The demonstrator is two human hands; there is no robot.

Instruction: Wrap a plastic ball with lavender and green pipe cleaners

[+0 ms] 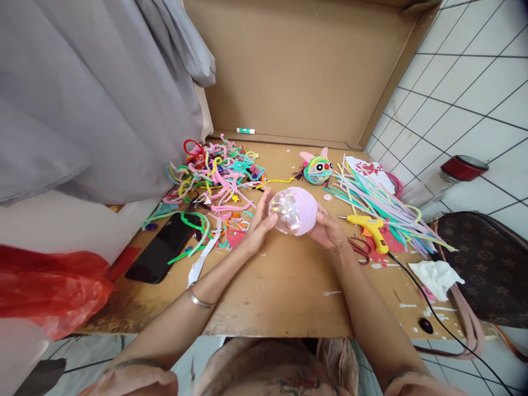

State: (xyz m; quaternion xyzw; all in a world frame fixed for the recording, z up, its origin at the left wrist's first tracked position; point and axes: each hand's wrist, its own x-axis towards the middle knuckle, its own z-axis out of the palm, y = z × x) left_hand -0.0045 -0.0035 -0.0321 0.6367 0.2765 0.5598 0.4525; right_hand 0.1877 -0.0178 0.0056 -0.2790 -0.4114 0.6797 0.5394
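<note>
Both hands hold a ball (pixel 293 210) just above a cardboard work surface (pixel 280 286). The ball's right part is wrapped in pale pink pipe cleaner; its left part is clear with glittery flecks inside. My left hand (pixel 260 221) presses its fingers against the ball's clear side. My right hand (pixel 328 230) cups the pink side from below and behind. A finished ball figure (pixel 317 168) with big eyes, pink ears and multicoloured wrapping lies farther back. A yellow glue gun (pixel 371 228) lies just right of my right hand.
A tangled heap of coloured pipe cleaners (pixel 214 176) lies at left, straight ones (pixel 379 201) at right. A black phone (pixel 163 250), red scissors (pixel 361 247), crumpled tissue (pixel 435 275), a brown bag (pixel 487 264), a red-lidded jar (pixel 449 176) and red plastic (pixel 45 291) surround the surface. A cardboard wall (pixel 297 66) stands behind.
</note>
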